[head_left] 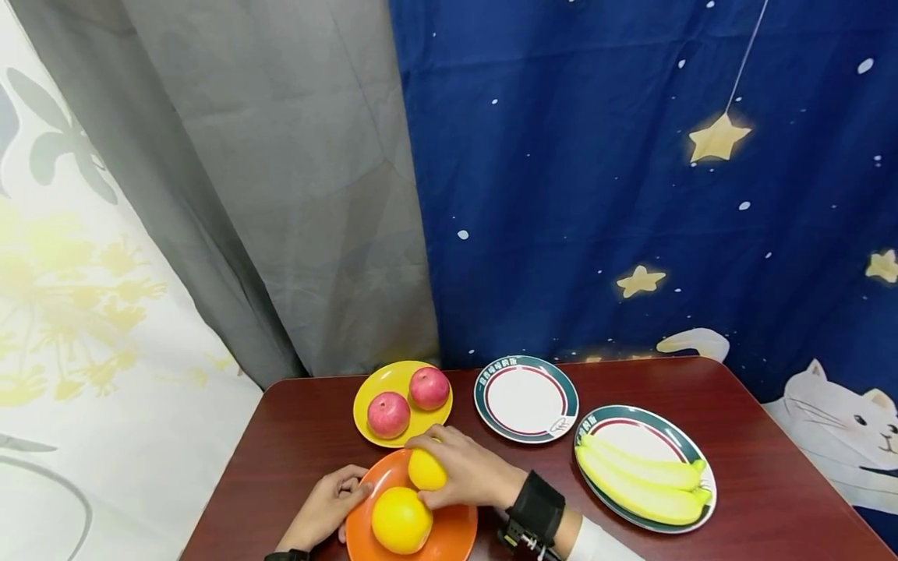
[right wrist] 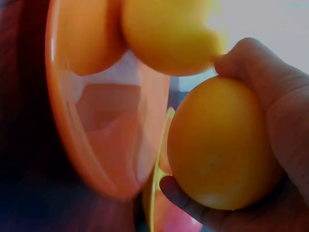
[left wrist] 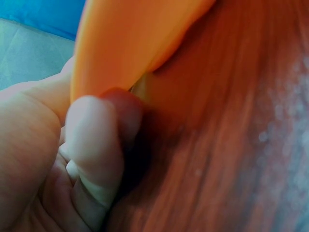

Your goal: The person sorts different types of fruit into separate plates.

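Observation:
An orange plate (head_left: 456, 538) lies at the table's front edge, with a yellow-orange fruit (head_left: 401, 520) on it. My right hand (head_left: 470, 471) grips a second such fruit (head_left: 425, 470) over the plate's back part; the right wrist view shows this fruit (right wrist: 219, 145) between thumb and fingers, beside the other fruit (right wrist: 171, 34). My left hand (head_left: 326, 502) pinches the plate's left rim; in the left wrist view the hand (left wrist: 72, 145) has its fingertips at the edge of the orange plate (left wrist: 130, 43).
Behind stands a yellow plate (head_left: 379, 379) with two pink-red apples (head_left: 389, 414). A green-rimmed white plate (head_left: 525, 399) lies right of it, and another such plate (head_left: 631, 431) holds yellow bananas (head_left: 638, 487). Curtains (head_left: 561, 195) hang behind the table.

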`<state>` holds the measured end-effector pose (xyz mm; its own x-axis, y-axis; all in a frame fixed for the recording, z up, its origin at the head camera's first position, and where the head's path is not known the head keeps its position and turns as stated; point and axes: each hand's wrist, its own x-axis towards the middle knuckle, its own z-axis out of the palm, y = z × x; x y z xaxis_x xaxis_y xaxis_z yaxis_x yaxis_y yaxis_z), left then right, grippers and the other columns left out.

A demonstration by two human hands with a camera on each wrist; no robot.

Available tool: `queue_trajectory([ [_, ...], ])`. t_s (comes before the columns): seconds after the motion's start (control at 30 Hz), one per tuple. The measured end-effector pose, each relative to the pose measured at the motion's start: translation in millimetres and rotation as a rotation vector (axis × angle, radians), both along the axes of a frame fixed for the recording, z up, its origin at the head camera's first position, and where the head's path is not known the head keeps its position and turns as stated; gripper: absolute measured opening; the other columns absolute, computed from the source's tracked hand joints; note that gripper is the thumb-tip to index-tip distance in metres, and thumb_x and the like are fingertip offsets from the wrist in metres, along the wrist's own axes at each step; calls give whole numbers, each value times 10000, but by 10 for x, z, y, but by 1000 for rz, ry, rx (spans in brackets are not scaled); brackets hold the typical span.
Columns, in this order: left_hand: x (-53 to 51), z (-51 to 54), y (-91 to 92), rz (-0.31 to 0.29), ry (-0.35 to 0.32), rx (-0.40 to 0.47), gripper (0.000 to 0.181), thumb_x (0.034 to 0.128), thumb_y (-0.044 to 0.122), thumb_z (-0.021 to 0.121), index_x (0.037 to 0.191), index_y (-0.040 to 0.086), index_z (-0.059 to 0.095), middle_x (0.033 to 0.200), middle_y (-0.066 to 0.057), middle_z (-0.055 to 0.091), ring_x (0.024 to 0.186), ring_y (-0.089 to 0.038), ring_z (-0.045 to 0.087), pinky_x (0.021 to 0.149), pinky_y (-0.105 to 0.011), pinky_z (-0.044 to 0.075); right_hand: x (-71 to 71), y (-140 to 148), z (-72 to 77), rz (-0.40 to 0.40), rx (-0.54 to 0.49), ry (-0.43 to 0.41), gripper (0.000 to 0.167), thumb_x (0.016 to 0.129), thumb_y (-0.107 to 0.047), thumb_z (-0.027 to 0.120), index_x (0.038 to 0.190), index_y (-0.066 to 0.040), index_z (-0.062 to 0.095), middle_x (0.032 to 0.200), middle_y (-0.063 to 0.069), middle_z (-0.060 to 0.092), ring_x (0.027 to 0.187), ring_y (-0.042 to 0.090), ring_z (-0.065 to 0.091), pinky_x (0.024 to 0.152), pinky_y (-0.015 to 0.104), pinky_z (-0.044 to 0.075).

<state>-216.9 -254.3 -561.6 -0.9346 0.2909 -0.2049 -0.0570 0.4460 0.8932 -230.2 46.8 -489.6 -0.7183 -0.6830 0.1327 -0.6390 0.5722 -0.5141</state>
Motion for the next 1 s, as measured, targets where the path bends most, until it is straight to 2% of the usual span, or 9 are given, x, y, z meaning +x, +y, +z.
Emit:
queue_trajectory([
  [0.23,-2,-19,-7,9,3,-7,436,986,420,636,1236,62,642,752,-7,596,495,-117,557,479,-264,519,33,-136,-123,51,106,58,671,800,-428,805,1407,-301,550,1303,-51,558,1145,122,496,965,278,519],
  [0.4,6,-21,3,8,6,-17,417,993,408,629,1234,68,644,731,2,576,477,-112,538,464,-255,504,65,-183,-206,68,166,68,685,794,-457,813,1410,-350,533,1352,-48,549,1147,134,503,910,283,537],
  [0.57,8,-28,4,10,17,-29,418,991,417,629,1228,73,649,717,14,561,453,-97,512,448,-237,483,64,-194,-211,69,190,75,713,794,-477,810,1432,-364,512,1364,-58,541,1148,134,508,864,289,545],
  [0.73,20,-22,-1,0,0,2,419,992,411,629,1232,68,646,727,5,584,434,-95,508,437,-251,498,58,-165,-182,68,227,90,787,787,-516,799,1480,-364,457,1380,-66,532,1129,124,511,834,282,536],
  [0.87,45,58,-30,-6,-12,-6,419,995,403,626,1229,55,639,740,-24,640,425,-128,555,447,-308,541,65,-76,-102,62,226,122,855,776,-575,799,1512,-357,422,1423,-80,517,1166,127,508,876,310,540],
  [0.93,60,139,-42,23,15,-50,393,999,386,626,1196,47,650,723,-40,651,437,-152,590,453,-332,556,80,19,-28,47,199,144,868,776,-579,801,1520,-346,420,1442,-79,511,1189,129,512,917,334,543],
  [1.0,72,251,-54,83,59,-106,341,1002,346,630,1152,41,662,700,-49,645,460,-176,611,456,-336,560,106,162,58,14,167,172,858,789,-562,800,1525,-345,417,1456,-79,510,1227,132,518,979,374,539],
])
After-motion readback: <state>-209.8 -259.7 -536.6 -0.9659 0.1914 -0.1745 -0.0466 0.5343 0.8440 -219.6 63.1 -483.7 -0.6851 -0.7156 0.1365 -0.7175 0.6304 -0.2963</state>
